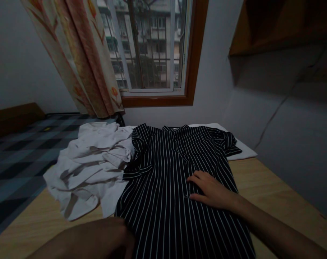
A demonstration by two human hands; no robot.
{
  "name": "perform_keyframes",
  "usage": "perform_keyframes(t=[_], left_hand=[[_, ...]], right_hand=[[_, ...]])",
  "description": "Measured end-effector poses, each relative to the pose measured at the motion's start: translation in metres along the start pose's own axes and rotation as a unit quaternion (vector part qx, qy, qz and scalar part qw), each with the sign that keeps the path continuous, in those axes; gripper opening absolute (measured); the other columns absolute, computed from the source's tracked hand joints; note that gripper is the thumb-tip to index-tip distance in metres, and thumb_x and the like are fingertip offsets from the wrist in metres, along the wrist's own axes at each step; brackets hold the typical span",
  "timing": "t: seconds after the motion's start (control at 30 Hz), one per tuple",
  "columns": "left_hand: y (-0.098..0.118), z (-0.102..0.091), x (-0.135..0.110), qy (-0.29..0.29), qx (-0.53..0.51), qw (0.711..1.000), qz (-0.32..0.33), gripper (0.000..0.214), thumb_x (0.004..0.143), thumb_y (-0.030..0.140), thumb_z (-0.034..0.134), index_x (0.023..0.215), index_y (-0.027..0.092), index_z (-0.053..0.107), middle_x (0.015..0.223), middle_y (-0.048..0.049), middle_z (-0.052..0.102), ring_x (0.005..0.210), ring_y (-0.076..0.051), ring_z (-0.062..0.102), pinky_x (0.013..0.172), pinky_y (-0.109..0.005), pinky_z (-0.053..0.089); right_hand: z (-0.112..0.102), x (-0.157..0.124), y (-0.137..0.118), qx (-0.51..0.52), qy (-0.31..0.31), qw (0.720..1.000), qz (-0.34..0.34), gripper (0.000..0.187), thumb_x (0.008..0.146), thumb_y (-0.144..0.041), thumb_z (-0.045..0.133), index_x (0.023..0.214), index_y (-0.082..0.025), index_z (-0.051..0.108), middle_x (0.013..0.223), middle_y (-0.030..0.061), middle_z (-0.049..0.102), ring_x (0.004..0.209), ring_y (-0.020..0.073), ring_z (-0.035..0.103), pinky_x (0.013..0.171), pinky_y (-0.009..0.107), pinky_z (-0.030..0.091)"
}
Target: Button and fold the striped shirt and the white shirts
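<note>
A black shirt [163, 187] with thin white stripes lies spread front side up, its collar toward the window and its sleeves bent at the sides. My right hand [212, 189] rests on the shirt front beside the button line, fingers extended and a little apart. At the lower left edge of the shirt is my left hand [112, 233], partly cut off by the frame's bottom. Its fingers point down and are mostly hidden in shadow, so their grip does not show.
Crumpled white cloth [98, 162] lies left of the shirt on the wooden table [282, 201]. White folded fabric [244, 151] sits under the right sleeve. A checked bed [18, 154] adjoins on the left. Behind are a curtain [85, 54] and window; a wooden shelf [260, 39] overhangs the right.
</note>
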State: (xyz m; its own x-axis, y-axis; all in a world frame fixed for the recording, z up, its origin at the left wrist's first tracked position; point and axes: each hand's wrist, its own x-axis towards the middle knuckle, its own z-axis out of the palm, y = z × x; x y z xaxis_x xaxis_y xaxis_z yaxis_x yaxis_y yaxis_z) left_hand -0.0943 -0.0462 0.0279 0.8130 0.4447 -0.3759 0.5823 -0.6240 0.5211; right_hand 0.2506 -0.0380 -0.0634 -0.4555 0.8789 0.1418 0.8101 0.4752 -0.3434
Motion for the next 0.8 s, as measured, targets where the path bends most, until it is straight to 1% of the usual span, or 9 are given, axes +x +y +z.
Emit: perform_keyframes(t=[0.1,0.17,0.23,0.3,0.4,0.47,0.57,0.67,0.8], left_hand=[[0.018,-0.026,0.041,-0.002,0.029,1.0,-0.001,0.02,0.077,0.036,0.065,0.09,0.022,0.069,0.072,-0.0003,0.066,0.059,-0.015,0.057,0.05,-0.023,0.036],[0.021,-0.036,0.083,0.043,0.059,0.997,0.019,0.022,0.08,0.038,0.062,0.091,0.02,0.068,0.077,-0.0022,0.067,0.064,-0.016,0.058,0.055,-0.025,0.04],[0.015,-0.04,0.127,0.11,0.094,0.989,0.02,0.023,0.08,0.036,0.064,0.093,0.018,0.066,0.086,-0.0048,0.068,0.074,-0.018,0.061,0.064,-0.028,0.044],[0.004,-0.038,0.167,0.154,0.099,0.983,0.013,0.028,0.079,0.033,0.064,0.1,0.015,0.065,0.093,-0.0072,0.068,0.081,-0.02,0.062,0.07,-0.029,0.046],[-0.011,-0.031,0.205,0.188,0.069,0.98,0.011,0.03,0.079,0.03,0.063,0.104,0.013,0.064,0.097,-0.0078,0.067,0.087,-0.02,0.062,0.073,-0.029,0.046],[-0.018,-0.024,0.215,0.208,0.053,0.977,0.001,0.024,0.079,0.026,0.061,0.1,0.015,0.065,0.096,-0.0064,0.067,0.088,-0.02,0.062,0.074,-0.028,0.046],[-0.021,-0.013,0.217,0.245,0.048,0.968,-0.023,0.018,0.079,0.023,0.059,0.094,0.017,0.065,0.093,-0.0052,0.066,0.088,-0.02,0.061,0.074,-0.028,0.046],[-0.02,-0.003,0.214,0.281,0.048,0.958,-0.029,0.016,0.08,0.026,0.059,0.092,0.017,0.066,0.091,-0.0054,0.067,0.089,-0.022,0.061,0.075,-0.03,0.045],[-0.017,0.003,0.212,0.306,0.04,0.95,-0.052,0.015,0.083,0.027,0.057,0.087,0.018,0.068,0.09,-0.0053,0.068,0.091,-0.022,0.061,0.078,-0.032,0.044]], right_hand=[[-0.004,-0.009,-0.008,0.007,-0.006,1.0,0.003,0.029,0.087,-0.036,0.06,0.11,-0.018,0.056,0.11,0.0096,0.057,0.102,0.024,0.052,0.091,0.041,0.043],[-0.005,-0.013,-0.012,0.01,-0.003,1.0,0.006,0.019,0.087,-0.032,0.059,0.1,-0.018,0.057,0.104,0.0076,0.057,0.097,0.0224,0.052,0.087,0.039,0.043],[-0.006,-0.016,-0.013,0.016,-0.002,1.0,0.009,0.012,0.087,-0.029,0.06,0.092,-0.018,0.056,0.098,0.0057,0.057,0.093,0.0209,0.053,0.084,0.037,0.043],[-0.007,-0.02,-0.013,0.031,-0.004,0.999,0.011,0.01,0.086,-0.028,0.061,0.087,-0.019,0.055,0.093,0.0039,0.057,0.091,0.0195,0.053,0.082,0.035,0.042],[-0.008,-0.023,-0.01,0.076,-0.005,0.997,0.025,0.014,0.087,-0.031,0.06,0.081,-0.019,0.055,0.086,0.0018,0.057,0.086,0.0173,0.053,0.08,0.032,0.041],[-0.01,-0.019,-0.008,0.111,0.003,0.992,0.064,0.017,0.088,-0.033,0.057,0.079,-0.019,0.055,0.082,0.001,0.058,0.081,0.0158,0.054,0.074,0.029,0.041],[-0.013,-0.003,-0.005,0.131,0.042,0.981,0.139,0.016,0.087,-0.031,0.058,0.078,-0.019,0.054,0.077,0.0003,0.059,0.073,0.0144,0.055,0.067,0.026,0.04],[-0.012,0.023,-0.004,0.086,0.074,0.979,0.169,0.017,0.086,-0.035,0.059,0.082,-0.019,0.056,0.079,0.0008,0.062,0.073,0.0152,0.056,0.067,0.027,0.039],[-0.006,0.055,-0.007,-0.008,0.054,0.975,0.213,0.022,0.088,-0.039,0.054,0.09,-0.018,0.059,0.09,0.0066,0.067,0.083,0.0206,0.062,0.071,0.03,0.04]])
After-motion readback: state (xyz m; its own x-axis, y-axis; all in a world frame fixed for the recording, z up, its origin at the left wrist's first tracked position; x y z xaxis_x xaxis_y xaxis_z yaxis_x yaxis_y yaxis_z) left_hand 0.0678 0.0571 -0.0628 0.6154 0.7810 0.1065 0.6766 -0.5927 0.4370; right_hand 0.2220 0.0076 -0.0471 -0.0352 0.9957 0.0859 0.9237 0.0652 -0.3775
